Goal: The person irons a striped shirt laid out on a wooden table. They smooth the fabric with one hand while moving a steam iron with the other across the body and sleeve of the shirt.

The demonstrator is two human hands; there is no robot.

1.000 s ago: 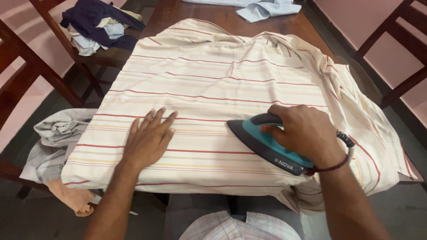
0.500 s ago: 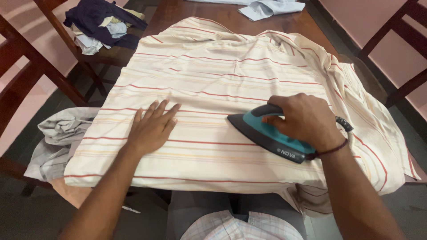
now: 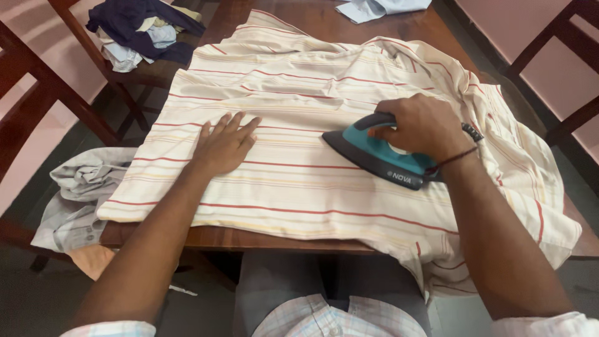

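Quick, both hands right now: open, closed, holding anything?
Left hand: open, palm flat on the striped shirt, holding nothing.
Right hand: closed around the handle of the teal iron, which sits on the shirt.

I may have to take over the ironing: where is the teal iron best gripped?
By the dark arched handle on top of the iron, coming from above at its rear end, where the right hand holds it now. The pointed nose faces the left hand.
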